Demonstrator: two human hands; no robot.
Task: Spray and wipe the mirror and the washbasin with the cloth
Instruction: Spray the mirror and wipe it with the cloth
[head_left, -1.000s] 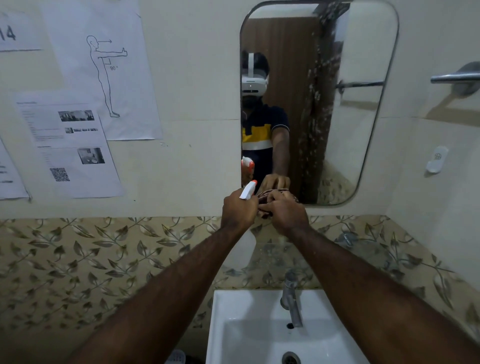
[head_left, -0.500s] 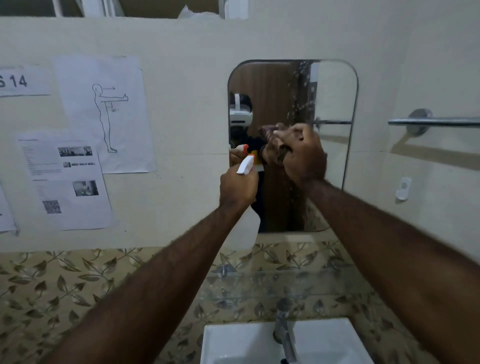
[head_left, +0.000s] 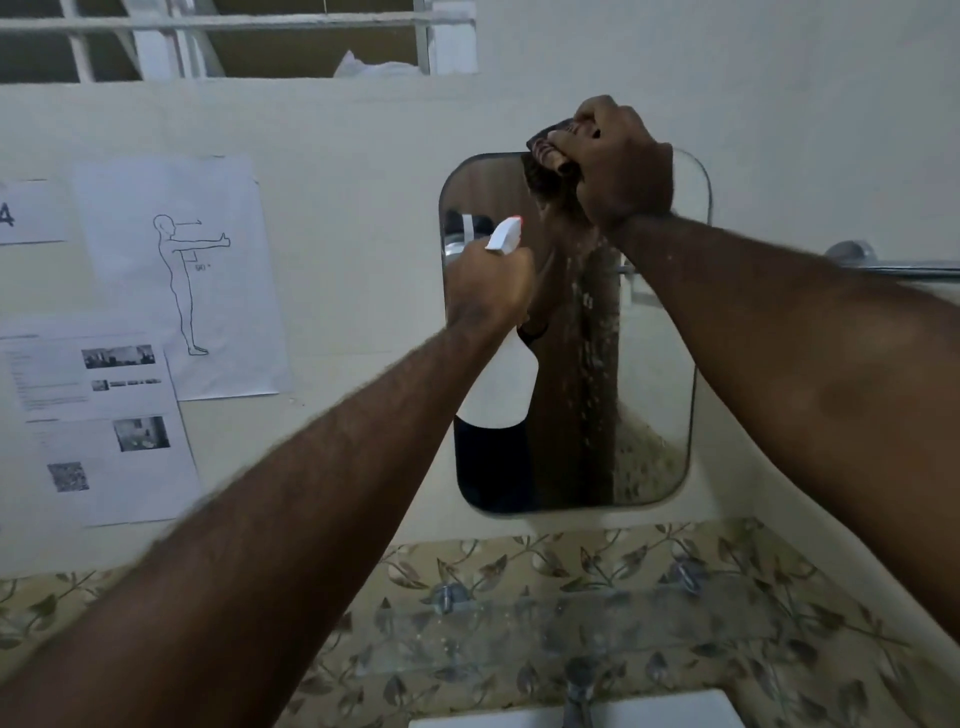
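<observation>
The rounded mirror (head_left: 654, 364) hangs on the cream wall, streaked with spray droplets down its middle. My right hand (head_left: 621, 166) presses a dark bunched cloth (head_left: 550, 145) against the mirror's top edge. My left hand (head_left: 491, 291) grips a white spray bottle (head_left: 501, 384) in front of the mirror's left half, its white nozzle with a red tip (head_left: 504, 235) pointing up and right. Only the back rim of the white washbasin (head_left: 649, 714) shows at the bottom, with the tap (head_left: 579, 696) at its centre.
A glass shelf (head_left: 519, 629) juts out over the leaf-patterned tiles below the mirror. A chrome towel rail (head_left: 893, 267) sticks out at the right. Paper sheets (head_left: 176, 270) are taped to the wall at the left. A barred window opening (head_left: 234, 41) runs along the top.
My right hand with the cloth has risen from the mirror's bottom edge to its top edge. My left hand with the bottle has lifted too. My view has tilted upward.
</observation>
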